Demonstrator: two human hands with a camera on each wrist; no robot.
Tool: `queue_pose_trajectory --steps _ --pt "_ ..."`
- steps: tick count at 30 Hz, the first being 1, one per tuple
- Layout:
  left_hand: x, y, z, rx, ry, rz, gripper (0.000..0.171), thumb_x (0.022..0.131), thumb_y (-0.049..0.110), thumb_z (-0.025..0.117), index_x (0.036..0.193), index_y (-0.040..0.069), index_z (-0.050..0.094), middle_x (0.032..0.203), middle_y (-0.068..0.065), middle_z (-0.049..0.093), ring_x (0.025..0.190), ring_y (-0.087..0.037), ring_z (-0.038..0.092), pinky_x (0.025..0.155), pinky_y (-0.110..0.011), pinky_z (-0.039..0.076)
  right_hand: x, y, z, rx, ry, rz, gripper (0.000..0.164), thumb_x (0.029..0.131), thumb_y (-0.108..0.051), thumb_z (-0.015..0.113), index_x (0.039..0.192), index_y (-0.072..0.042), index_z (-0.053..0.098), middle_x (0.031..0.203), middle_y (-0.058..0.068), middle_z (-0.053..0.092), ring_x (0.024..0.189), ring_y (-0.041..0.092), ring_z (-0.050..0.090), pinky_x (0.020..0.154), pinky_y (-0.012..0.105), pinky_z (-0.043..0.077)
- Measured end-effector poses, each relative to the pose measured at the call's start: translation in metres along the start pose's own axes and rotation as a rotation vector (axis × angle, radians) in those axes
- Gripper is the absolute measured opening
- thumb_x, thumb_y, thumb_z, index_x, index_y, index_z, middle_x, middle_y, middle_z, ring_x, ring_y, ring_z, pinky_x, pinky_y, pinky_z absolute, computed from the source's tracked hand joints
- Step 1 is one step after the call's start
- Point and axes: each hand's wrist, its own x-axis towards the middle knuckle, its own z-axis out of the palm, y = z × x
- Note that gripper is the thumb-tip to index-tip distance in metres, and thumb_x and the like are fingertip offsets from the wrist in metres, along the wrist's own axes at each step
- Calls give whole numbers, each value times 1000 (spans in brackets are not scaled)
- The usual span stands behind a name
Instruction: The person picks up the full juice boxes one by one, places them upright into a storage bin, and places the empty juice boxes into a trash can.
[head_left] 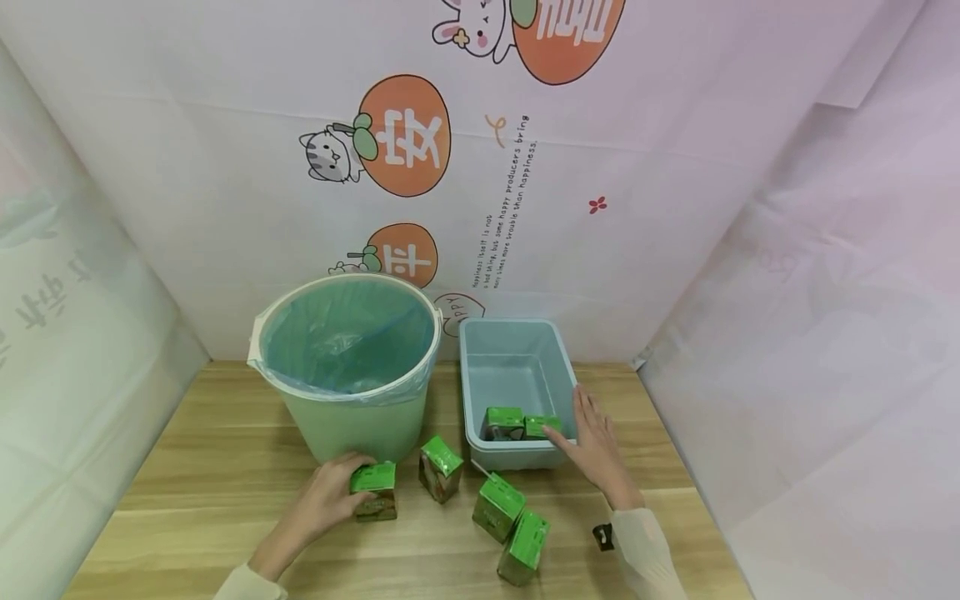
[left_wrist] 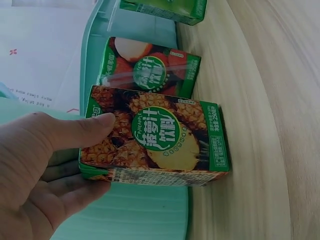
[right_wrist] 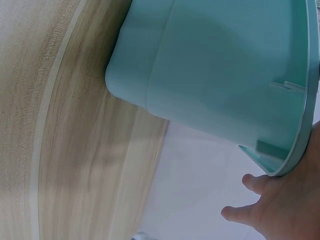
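My left hand (head_left: pixel 321 498) pinches a green-topped pineapple juice box (left_wrist: pixel 150 132), thumb on its printed front and fingers behind. That box stands on the table just in front of the green bucket (head_left: pixel 352 429). Beside it is another juice box (head_left: pixel 441 468), printed with red and white fruit in the left wrist view. Two more juice boxes (head_left: pixel 498 506) stand close together nearer me. My right hand (head_left: pixel 596 446) rests with extended fingers on the near right rim of the light blue bin (right_wrist: pixel 215 65). Inside the bin, two juice boxes (head_left: pixel 504 422) sit along the near wall.
A bluish plastic liner (head_left: pixel 337 333) covers the bucket's inside and rim. A small black item (head_left: pixel 602 537) lies by the right sleeve. White printed cloth (head_left: pixel 562 167) closes off the back and both sides of the wooden table (head_left: pixel 180 500).
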Motion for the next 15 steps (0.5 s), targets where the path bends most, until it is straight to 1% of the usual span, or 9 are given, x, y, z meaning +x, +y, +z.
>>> queue_pose_trajectory --steps 3,7,11,15 --pt "-1 4 -1 -3 5 -16 36 78 1 91 110 -2 74 104 -9 72 84 -16 67 69 -29 56 0 1 1 3 3 -2 103 104 -57 59 168 2 2 175 21 0 160 45 0 124 69 -3" --pt "-1 10 -4 -4 13 -16 36 80 2 90 112 -1 73 105 -8 72 86 -17 67 69 -29 56 0 1 1 8 5 -2 103 104 -57 59 168 2 2 175 21 0 160 45 -1 124 68 -4" --pt "-1 18 -7 3 47 13 38 80 2 91 113 1 73 107 -7 72 89 -19 69 71 -31 57 0 1 1 8 8 -3 103 104 -56 60 167 2 2 175 22 1 160 45 0 124 69 -4" --pt "0 27 -10 18 97 72 42 77 1 92 114 1 72 109 -6 72 91 -20 71 75 -34 61 -1 1 1 3 8 -2 104 104 -56 60 167 3 3 175 23 2 160 45 1 124 69 -2"
